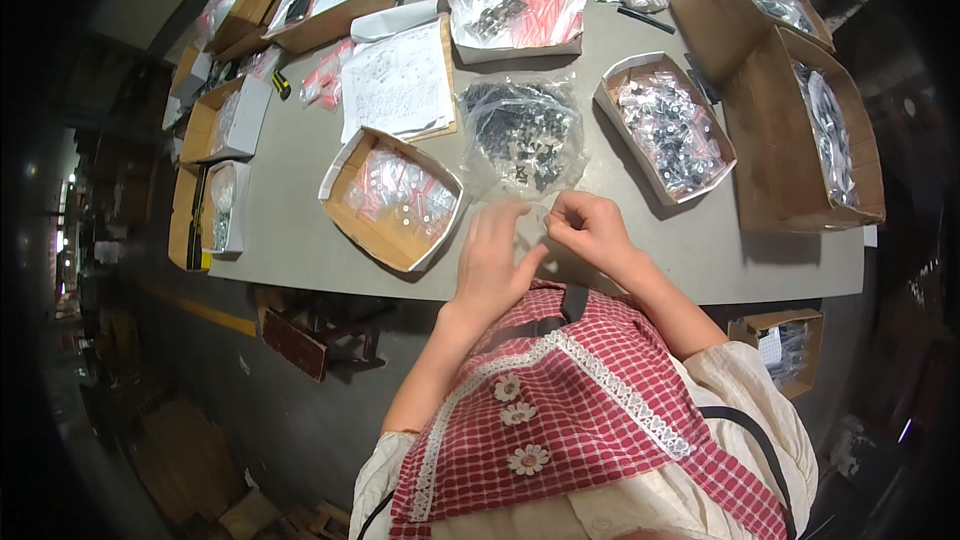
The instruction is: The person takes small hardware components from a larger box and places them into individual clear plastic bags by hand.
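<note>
Bag, small and clear, pinched at table edge between left hand and right hand.
Fingertips of both closed on its film, just below open sack of dark parts; could slip and spill if grip loosens.

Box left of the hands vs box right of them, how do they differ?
The left box holds small packets with pink-red strips; the right box holds clear packets of dark and silvery parts. The left box sits nearer the table edge; the right box lies farther back. Both are open, white-rimmed cardboard.
</note>
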Demonstrator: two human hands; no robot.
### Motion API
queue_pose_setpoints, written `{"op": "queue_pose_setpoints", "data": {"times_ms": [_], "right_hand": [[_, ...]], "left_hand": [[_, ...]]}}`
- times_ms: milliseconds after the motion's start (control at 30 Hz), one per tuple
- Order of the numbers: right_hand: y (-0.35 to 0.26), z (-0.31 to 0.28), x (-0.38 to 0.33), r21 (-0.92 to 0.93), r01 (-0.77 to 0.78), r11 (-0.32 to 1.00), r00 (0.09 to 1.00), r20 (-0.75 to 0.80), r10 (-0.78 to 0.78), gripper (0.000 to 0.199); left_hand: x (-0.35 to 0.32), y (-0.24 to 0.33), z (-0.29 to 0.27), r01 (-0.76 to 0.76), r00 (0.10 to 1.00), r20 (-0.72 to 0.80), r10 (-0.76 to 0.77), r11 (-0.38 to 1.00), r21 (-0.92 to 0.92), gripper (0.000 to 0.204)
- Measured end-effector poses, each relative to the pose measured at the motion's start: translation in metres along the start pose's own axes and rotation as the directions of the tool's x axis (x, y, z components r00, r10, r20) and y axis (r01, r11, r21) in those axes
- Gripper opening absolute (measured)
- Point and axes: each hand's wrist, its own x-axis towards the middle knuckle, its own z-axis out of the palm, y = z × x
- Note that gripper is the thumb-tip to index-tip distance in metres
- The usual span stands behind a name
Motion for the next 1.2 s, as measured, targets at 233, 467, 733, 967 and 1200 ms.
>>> {"op": "queue_pose_setpoints", "data": {"times_ms": [233, 467, 733, 967, 1200], "right_hand": [[-0.010, 0.010, 0.011, 0.342, -0.378, 0.860, 0.925, 0.170, 0.339, 0.026], [0.035, 0.037, 0.049, -0.749, 0.155, 0.645, 0.982, 0.048, -0.181, 0.023], [0.042, 0.046, 0.029, -0.709, 0.051, 0.704, 0.999, 0.025, -0.048, 0.015], [0.049, 0.027, 0.008, 0.766, -0.375, 0.522, 0.825, 0.019, 0.565, 0.017], [0.060, 0.042, -0.009, 0.975, -0.132, -0.179, 0.922, 0.187, 0.340, 0.032]], "left_hand": [[0.007, -0.039, -0.008, -0.075, 0.991, 0.098, 0.094, 0.981, -0.178, 0.034], [0.009, -0.068, -0.016, -0.056, 0.996, 0.059, 0.074, 0.966, -0.251, 0.028], [0.014, -0.077, -0.014, 0.051, 0.974, 0.222, 0.036, 0.926, -0.374, 0.030], [0.019, -0.077, -0.016, 0.229, 0.924, 0.379, -0.057, 0.874, -0.428, 0.031], [0.016, -0.083, -0.003, 0.132, 0.953, 0.302, 0.017, 0.876, -0.464, 0.033]]}}
